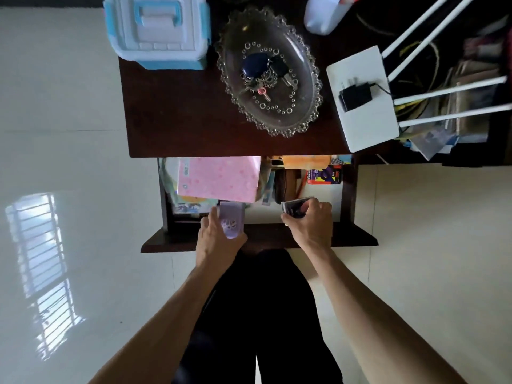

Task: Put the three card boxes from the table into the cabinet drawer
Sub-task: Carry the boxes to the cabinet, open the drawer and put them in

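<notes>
To finish this step well, each box should go down flat onto the bare drawer floor near the front, clear of the pink notebook, before the fingers let go. The left hand is wrapped around a lilac card box over the drawer's front edge. The right hand pinches a darker card box just inside; no third box shows on the tabletop, and I cannot tell where it is.

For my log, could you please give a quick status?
Left hand holds purple card box; right hand holds dark card box. Both over open drawer. Pink notebook crowds left side.
</notes>
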`<state>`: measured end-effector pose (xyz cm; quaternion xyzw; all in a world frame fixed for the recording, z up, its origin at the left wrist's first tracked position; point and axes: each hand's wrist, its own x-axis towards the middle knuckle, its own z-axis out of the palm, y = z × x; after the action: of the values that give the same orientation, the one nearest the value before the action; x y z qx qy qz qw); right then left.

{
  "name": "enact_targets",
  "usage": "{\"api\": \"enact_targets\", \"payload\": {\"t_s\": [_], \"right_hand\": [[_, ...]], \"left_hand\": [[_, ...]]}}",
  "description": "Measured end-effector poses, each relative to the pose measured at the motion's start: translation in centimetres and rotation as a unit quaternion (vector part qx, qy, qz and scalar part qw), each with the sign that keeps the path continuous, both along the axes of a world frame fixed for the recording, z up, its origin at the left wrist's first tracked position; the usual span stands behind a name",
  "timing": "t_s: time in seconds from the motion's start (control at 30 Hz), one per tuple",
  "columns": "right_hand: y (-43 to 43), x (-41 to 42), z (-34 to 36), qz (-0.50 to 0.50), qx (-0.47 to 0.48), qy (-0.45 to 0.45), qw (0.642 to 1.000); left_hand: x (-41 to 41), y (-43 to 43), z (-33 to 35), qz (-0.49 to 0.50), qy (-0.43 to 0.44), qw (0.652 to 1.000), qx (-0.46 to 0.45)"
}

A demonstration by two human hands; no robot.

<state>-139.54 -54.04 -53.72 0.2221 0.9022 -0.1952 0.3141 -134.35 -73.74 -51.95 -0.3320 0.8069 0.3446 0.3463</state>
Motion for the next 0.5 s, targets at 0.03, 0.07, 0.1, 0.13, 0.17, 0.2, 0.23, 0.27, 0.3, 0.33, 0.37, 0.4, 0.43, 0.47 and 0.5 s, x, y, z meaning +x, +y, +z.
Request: {"api": "enact_targets", "payload": {"t_s": [0.03,0.07,0.1,0.13,0.17,0.2,0.23,0.27,0.3,0.33,0.37,0.4,0.43,0.47,0.5], "right_hand": [[0.8,0.0,-0.9,-0.016,0.004,-0.004,1.000],[1.5,-0.1,-1.7,-0.034,0.007,-0.008,0.999],[2.1,-0.3,-2.5,-0.051,0.008,-0.013,0.999],[2.7,-0.5,-3.4,-0.065,0.011,-0.017,0.998],[3.3,-0.8,-4.3,-0.073,0.017,-0.020,0.997],[3.7,-1.2,-5.0,-0.076,0.025,-0.023,0.997],[4.2,-1.4,-5.9,-0.074,0.037,-0.028,0.996],[4.5,-1.7,-6.5,-0.068,0.051,-0.032,0.996],[4.7,-1.9,-7.0,-0.059,0.066,-0.034,0.996],[5.0,-2.1,-7.6,-0.053,0.080,-0.034,0.995],[5.3,-2.2,-8.3,-0.052,0.092,-0.029,0.994],[5.6,-2.4,-8.9,-0.052,0.101,-0.024,0.993],[5.8,-2.5,-9.5,-0.049,0.109,-0.020,0.993],[6.0,-2.6,-10.0,-0.045,0.117,-0.019,0.992],[6.2,-2.7,-10.5,-0.041,0.124,-0.018,0.991]], "left_hand": [[-0.1,0.9,-0.9,-0.002,-0.001,1.000,-0.004],[-0.2,1.8,-1.7,-0.002,0.000,1.000,-0.006],[-0.3,2.5,-2.4,0.000,0.004,1.000,-0.007],[-0.4,3.2,-3.1,-0.002,0.010,1.000,-0.005],[-0.4,3.8,-3.8,-0.005,0.015,1.000,-0.003],[-0.4,4.3,-4.4,-0.008,0.018,1.000,-0.001],[-0.5,4.7,-5.0,-0.013,0.019,1.000,0.001],[-0.5,5.0,-5.5,-0.016,0.020,1.000,0.006],[-0.6,5.2,-5.8,-0.019,0.022,0.999,0.014],[-0.7,5.3,-6.2,-0.022,0.023,0.999,0.024],[-0.7,5.4,-6.6,-0.025,0.022,0.999,0.033],[-0.7,5.4,-7.0,-0.028,0.020,0.999,0.042],[-0.8,5.3,-7.3,-0.031,0.019,0.998,0.049],[-0.8,5.3,-7.6,-0.034,0.020,0.998,0.056],[-0.7,5.3,-7.8,-0.038,0.021,0.997,0.061]]}}
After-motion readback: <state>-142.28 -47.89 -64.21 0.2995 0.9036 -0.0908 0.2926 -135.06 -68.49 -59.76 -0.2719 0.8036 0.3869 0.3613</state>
